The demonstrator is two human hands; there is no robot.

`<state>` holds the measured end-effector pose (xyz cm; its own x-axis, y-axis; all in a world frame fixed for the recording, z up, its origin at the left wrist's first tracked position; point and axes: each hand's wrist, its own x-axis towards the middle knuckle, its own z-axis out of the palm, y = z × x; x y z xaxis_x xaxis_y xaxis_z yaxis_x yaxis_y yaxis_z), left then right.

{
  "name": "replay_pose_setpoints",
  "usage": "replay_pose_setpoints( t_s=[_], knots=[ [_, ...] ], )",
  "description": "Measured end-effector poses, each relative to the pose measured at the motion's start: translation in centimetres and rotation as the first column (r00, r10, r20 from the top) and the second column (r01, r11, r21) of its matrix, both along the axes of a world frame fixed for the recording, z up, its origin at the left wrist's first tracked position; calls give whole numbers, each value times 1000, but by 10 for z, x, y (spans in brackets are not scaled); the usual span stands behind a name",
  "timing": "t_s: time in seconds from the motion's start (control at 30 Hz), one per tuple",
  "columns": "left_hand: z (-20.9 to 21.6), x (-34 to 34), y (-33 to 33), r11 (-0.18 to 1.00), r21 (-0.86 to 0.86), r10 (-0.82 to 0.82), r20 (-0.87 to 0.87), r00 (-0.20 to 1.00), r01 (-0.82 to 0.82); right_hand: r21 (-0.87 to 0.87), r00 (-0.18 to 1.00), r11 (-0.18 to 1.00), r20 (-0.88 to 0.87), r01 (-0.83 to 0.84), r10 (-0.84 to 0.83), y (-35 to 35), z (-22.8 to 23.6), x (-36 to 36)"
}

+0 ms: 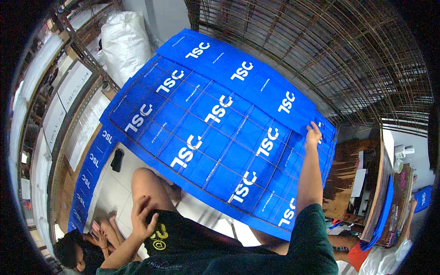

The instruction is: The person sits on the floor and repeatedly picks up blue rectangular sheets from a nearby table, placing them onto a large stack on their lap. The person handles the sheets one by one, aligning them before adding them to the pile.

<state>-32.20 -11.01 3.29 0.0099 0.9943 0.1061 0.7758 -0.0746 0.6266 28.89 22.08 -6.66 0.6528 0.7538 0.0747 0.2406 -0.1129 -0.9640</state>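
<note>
A large blue printed fabric sheet (215, 153) with white lettering is spread out before me. A thin wire grid panel (188, 110) lies on it, and along the far side a strip of the sheet is folded over the wires. At the right end of this folded strip my right hand (313, 134) has its fingers closed on the edge of the fabric. My left hand (145, 219) hovers over my lap near my bent knee, its fingers apart and holding nothing.
Many wire grid panels (293, 41) lean at the far right. A stuffed white sack (126, 46) stands beyond the sheet's left corner, near shelving (68, 114). A black phone (117, 160) lies on the tiles. Another person (75, 250) sits at lower left; a wooden cabinet (353, 178) stands right.
</note>
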Motion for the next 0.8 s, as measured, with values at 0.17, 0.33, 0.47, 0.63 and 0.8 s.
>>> replay_pose_setpoints(
  t_s=[0.17, 0.33, 0.47, 0.63, 0.8],
  knots=[
    [-17, -2, 28, 995, 79, 67, -3, 998, -67, -101, 999, 995, 48, -20, 25, 7, 25, -7],
    [-12, -2, 31, 994, 96, 53, -17, 998, -51, -86, 994, 996, 109, -22, 31, 10, 22, -3],
    [-14, -2, 30, 995, 100, 30, -15, 999, -28, -46, 931, 958, 252, 283, -263, 12, 7, 4],
    [-12, 1, 33, 998, 48, 46, -43, 998, -44, -89, 886, 948, 392, 304, -248, 10, 2, 11],
    [-19, -1, 24, 985, 159, 79, -96, 992, -63, -155, 911, 980, 410, 125, -52, 9, 29, -16]
  ],
)
